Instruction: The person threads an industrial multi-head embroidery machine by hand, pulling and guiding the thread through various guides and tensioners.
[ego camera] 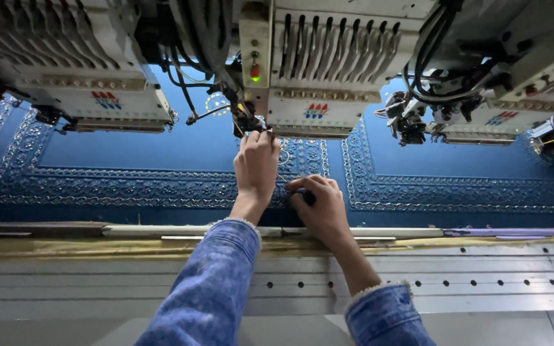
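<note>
Thread [281, 179], thin and barely visible, is pinched near the needle area [246, 122] of the middle embroidery head [318, 70] by the raised left hand [256, 168]; the right hand [318, 208] is curled on the blue fabric [161, 154], fingers closed on a small dark object that cannot be identified. Judged best done with the thread kept taut and fingers kept off the needles. No containers are seen; the grey counter [97, 282] edge is crossed by denim sleeves [216, 288].
</note>
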